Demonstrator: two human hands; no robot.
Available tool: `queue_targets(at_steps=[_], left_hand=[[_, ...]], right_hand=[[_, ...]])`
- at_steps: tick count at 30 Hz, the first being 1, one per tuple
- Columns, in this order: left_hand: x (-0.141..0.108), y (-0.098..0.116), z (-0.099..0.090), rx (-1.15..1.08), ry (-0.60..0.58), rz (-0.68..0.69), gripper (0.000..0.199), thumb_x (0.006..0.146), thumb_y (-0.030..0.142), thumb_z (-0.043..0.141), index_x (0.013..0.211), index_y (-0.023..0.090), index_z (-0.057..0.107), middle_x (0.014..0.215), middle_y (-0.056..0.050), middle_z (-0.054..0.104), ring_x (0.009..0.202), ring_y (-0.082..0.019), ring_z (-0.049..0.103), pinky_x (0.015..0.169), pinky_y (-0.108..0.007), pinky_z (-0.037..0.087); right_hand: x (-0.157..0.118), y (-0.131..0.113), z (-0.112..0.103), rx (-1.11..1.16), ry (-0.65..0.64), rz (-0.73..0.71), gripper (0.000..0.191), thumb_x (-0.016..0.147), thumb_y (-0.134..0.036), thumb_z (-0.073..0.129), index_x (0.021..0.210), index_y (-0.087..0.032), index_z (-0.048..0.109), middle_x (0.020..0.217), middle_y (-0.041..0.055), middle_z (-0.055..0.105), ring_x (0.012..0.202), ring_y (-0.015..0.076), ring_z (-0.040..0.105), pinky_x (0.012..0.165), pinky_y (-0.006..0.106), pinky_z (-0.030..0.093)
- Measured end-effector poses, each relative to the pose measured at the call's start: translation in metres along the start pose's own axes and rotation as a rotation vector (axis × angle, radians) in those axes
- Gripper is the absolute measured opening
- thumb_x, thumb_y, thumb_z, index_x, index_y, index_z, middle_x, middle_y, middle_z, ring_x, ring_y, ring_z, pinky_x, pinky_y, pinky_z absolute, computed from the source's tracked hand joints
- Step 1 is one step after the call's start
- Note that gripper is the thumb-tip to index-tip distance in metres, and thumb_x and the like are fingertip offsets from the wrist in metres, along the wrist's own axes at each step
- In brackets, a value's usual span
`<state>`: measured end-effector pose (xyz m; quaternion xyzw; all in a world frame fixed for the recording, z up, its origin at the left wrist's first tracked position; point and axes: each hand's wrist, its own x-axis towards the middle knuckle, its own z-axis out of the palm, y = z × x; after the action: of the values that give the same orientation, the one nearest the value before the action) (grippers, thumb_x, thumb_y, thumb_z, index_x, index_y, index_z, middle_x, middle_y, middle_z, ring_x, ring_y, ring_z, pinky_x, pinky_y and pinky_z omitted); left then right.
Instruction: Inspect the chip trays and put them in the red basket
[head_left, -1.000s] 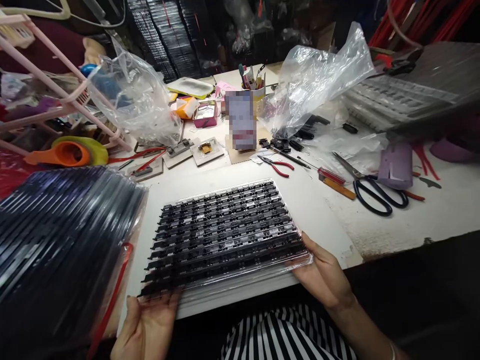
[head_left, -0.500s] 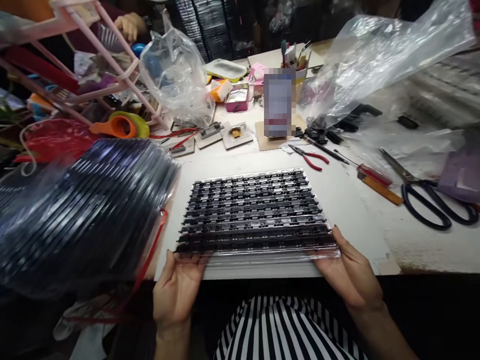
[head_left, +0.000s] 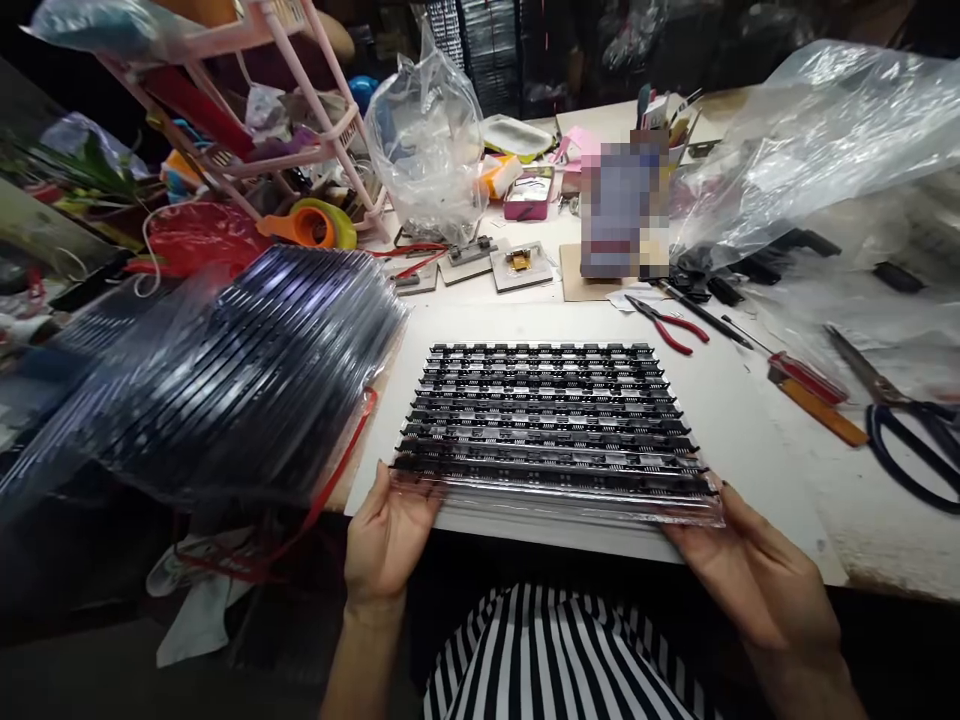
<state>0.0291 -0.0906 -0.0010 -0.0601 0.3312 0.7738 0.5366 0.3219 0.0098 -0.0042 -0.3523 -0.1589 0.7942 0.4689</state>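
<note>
A clear plastic tray (head_left: 555,503) filled with rows of small black parts (head_left: 547,415) is held level at the table's front edge. My left hand (head_left: 394,540) grips its near left corner, thumb at the side and fingers underneath. At the near right corner my right hand (head_left: 757,570) has hold in the same way, its fingers partly hidden below the tray. To the left lies a large pile of similar trays (head_left: 285,360) wrapped in clear plastic, with a red strap (head_left: 346,455) hanging along it.
Red-handled pliers (head_left: 667,325), a screwdriver (head_left: 806,375) and scissors (head_left: 892,410) lie to the right. Flat grey blocks (head_left: 521,268), a plastic bag (head_left: 427,140) and a pink rack (head_left: 330,120) stand behind. More plastic sheeting (head_left: 840,150) covers the back right.
The view has swung left, so things appear further right. Both hands still hold the tray, which looks slightly turned. The co-worker's hand behind the rack is mostly out of sight.
</note>
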Motion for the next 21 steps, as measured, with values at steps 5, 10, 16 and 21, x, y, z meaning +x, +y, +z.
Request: queue_targets(at_steps=[5, 10, 16, 21], left_hand=[[-0.001, 0.001, 0.003, -0.017, -0.007, 0.007, 0.040, 0.096, 0.021, 0.026, 0.114, 0.021, 0.062, 0.112, -0.008, 0.069, 0.101, -0.023, 0.064, 0.089, -0.050, 0.051], [-0.001, 0.002, 0.004, -0.037, -0.037, -0.011, 0.044, 0.095, 0.018, 0.024, 0.124, 0.028, 0.055, 0.118, -0.007, 0.065, 0.107, -0.024, 0.061, 0.088, -0.052, 0.052], [0.002, -0.005, 0.004, 0.094, -0.051, 0.076, 0.039, 0.093, 0.025, 0.041, 0.130, 0.035, 0.048, 0.135, 0.000, 0.052, 0.123, -0.020, 0.049, 0.103, -0.043, 0.042], [-0.001, -0.012, 0.015, 0.281, 0.049, 0.146, 0.039, 0.089, 0.032, 0.051, 0.128, 0.036, 0.050, 0.141, 0.004, 0.044, 0.131, -0.019, 0.038, 0.111, -0.042, 0.029]], right_hand=[[0.000, 0.004, 0.000, 0.001, -0.006, -0.056, 0.032, 0.091, -0.025, 0.049, 0.121, -0.029, 0.059, 0.128, 0.0033, 0.058, 0.122, 0.0223, 0.049, 0.099, 0.043, 0.047], [0.002, 0.009, 0.003, 0.059, -0.041, -0.096, 0.030, 0.094, -0.025, 0.046, 0.120, -0.027, 0.061, 0.124, 0.0036, 0.061, 0.119, 0.0211, 0.051, 0.101, 0.043, 0.044], [0.003, 0.010, 0.006, 0.064, -0.114, -0.138, 0.031, 0.095, -0.025, 0.043, 0.122, -0.025, 0.060, 0.124, 0.0048, 0.061, 0.116, 0.0200, 0.052, 0.103, 0.043, 0.040], [0.005, 0.009, 0.008, 0.095, -0.146, -0.160, 0.031, 0.096, -0.025, 0.042, 0.121, -0.025, 0.060, 0.124, 0.0043, 0.061, 0.115, 0.0193, 0.053, 0.102, 0.042, 0.040]])
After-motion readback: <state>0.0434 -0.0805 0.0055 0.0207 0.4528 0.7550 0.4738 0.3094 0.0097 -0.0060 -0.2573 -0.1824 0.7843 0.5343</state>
